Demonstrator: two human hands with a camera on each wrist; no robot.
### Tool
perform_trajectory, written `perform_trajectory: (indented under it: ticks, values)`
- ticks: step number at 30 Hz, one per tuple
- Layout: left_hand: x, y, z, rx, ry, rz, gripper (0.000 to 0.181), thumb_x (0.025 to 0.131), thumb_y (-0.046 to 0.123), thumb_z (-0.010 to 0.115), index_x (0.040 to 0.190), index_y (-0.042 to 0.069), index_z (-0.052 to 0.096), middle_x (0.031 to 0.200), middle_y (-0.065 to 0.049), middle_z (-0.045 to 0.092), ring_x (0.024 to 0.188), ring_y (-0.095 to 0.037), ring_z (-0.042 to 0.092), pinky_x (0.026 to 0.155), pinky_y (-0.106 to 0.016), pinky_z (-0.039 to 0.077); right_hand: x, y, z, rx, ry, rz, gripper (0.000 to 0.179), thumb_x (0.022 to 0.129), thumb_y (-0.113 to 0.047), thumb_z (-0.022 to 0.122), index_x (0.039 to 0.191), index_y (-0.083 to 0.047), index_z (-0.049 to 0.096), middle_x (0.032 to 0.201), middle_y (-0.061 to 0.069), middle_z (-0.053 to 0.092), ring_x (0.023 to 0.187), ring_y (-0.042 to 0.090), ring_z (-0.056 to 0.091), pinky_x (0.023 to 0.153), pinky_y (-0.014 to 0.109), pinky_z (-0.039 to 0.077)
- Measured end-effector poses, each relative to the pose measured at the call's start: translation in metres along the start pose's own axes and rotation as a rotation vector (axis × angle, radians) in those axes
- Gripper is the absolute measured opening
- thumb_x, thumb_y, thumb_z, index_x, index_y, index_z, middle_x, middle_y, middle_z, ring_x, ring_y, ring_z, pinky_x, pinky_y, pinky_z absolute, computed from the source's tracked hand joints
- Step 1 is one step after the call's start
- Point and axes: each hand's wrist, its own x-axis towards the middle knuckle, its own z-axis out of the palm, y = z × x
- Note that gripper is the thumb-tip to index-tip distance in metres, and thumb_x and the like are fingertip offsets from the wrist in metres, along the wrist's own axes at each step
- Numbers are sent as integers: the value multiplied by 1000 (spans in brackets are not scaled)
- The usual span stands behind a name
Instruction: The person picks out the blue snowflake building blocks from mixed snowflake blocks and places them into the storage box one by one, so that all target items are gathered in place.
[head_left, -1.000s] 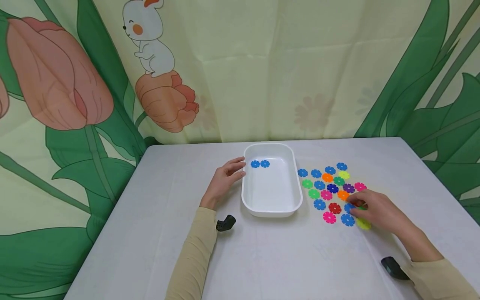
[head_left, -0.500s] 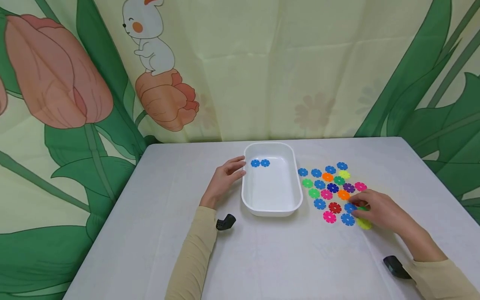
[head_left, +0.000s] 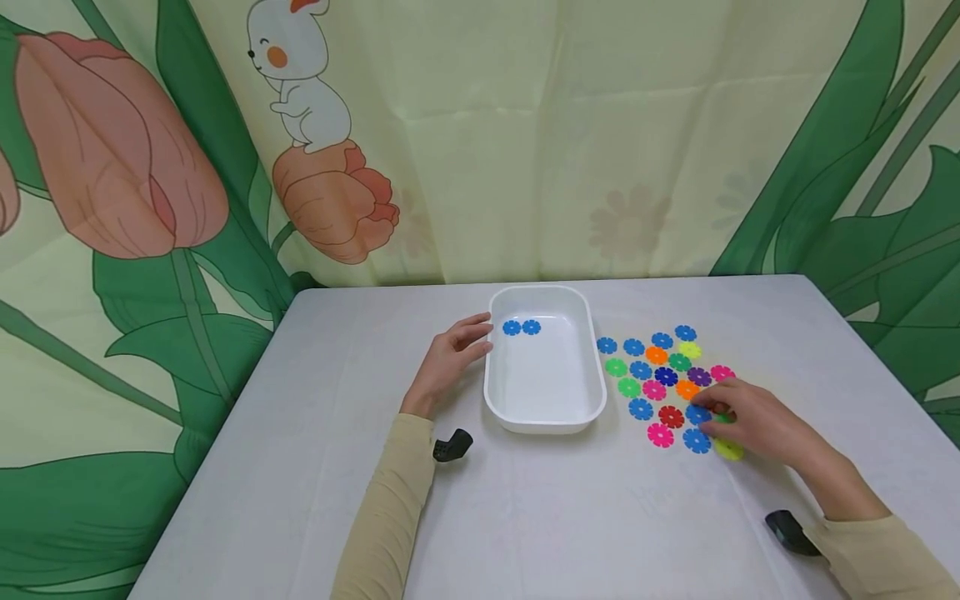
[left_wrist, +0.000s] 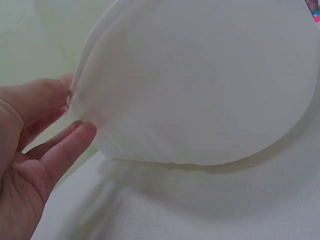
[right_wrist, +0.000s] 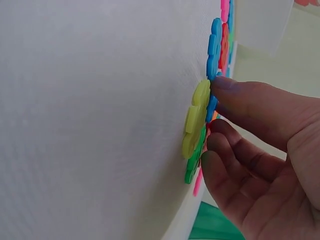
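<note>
My left hand [head_left: 450,358] touches the left side of a white plastic tray [head_left: 545,425], its fingers almost straight; the left wrist view shows fingertips right at the rim. Inside the tray, at the far left, lie two blue snowflake discs [head_left: 512,328], side by side. My right hand [head_left: 757,417] is low over the near right of a loose group of colourful discs. Its thumb and index finger pinch a blue snowflake disc [head_left: 697,414] across its edges. Beneath that hand, partly hidden, are a yellow disc [right_wrist: 196,120] and a green disc [right_wrist: 195,157].
Right of the tray, several notched discs lie flat, among them a red one [head_left: 671,417], a purple one [head_left: 699,377] and an orange one [head_left: 657,356]. A white cloth covers the table [head_left: 570,517]. A printed curtain [head_left: 480,167] hangs behind its far edge.
Hardly anything differs. The right hand's fingers shift very slightly at the blue disc; the left hand stays at the tray, and the discs keep their places.
</note>
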Motion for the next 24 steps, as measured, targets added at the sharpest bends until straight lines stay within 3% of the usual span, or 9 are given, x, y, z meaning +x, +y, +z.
perform_trajectory:
  ticks: [9, 24]
  values:
    - [0, -1, 0, 4, 2, -1, 37, 92, 23, 69, 126, 10, 66, 137, 17, 52, 130, -13, 47, 108, -39, 41, 1, 1, 0, -16, -12, -28, 42, 72, -15, 86, 106, 0, 67, 95, 9, 61, 90, 28, 59, 69, 37, 59]
    - [0, 0, 0, 10, -1, 14, 37, 93, 22, 69, 127, 8, 66, 138, 16, 52, 130, -14, 48, 108, -38, 41, 2, 1, -1, -51, -52, -87, 39, 73, -14, 85, 108, -6, 69, 99, 8, 61, 90, 25, 59, 68, 30, 58]
